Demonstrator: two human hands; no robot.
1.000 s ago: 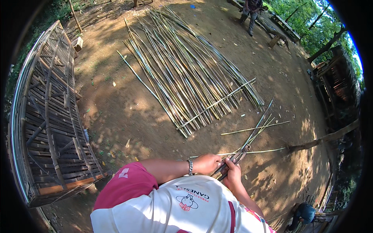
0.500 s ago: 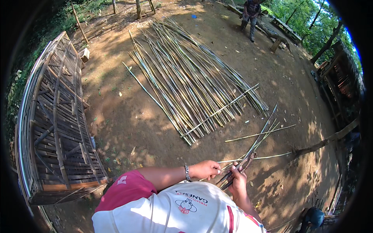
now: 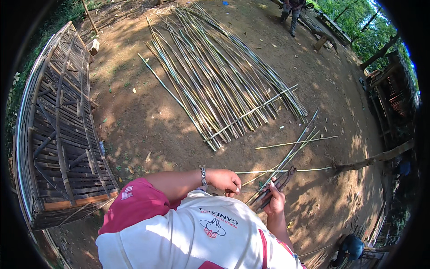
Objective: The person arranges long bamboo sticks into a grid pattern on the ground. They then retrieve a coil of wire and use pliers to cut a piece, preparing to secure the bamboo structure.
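My left hand (image 3: 225,180) is closed in a pinch, a metal bracelet on its wrist. A thin strand, perhaps wire, runs faintly from its fingertips toward my right hand (image 3: 274,201). That right hand is wrapped round the dark handles of a pair of pincers (image 3: 286,176), its thumb up. Long thin bamboo poles (image 3: 293,150) lie under and beside the pincers, fanning out on the ground. Another thin stick (image 3: 313,169) passes crosswise just beyond both hands. Whether my right hand also grips a pole cannot be made out.
Many bamboo poles (image 3: 215,80) lie side by side ahead, one pole (image 3: 251,113) across their near ends. A slatted bamboo frame (image 3: 67,125) stands at left. A person (image 3: 293,13) is at the far right. A log (image 3: 378,159) reaches in from the right.
My left hand has moved left, away from my right hand, leaving a wider gap with the thin strand across it. The right hand keeps its grip on the pincers.
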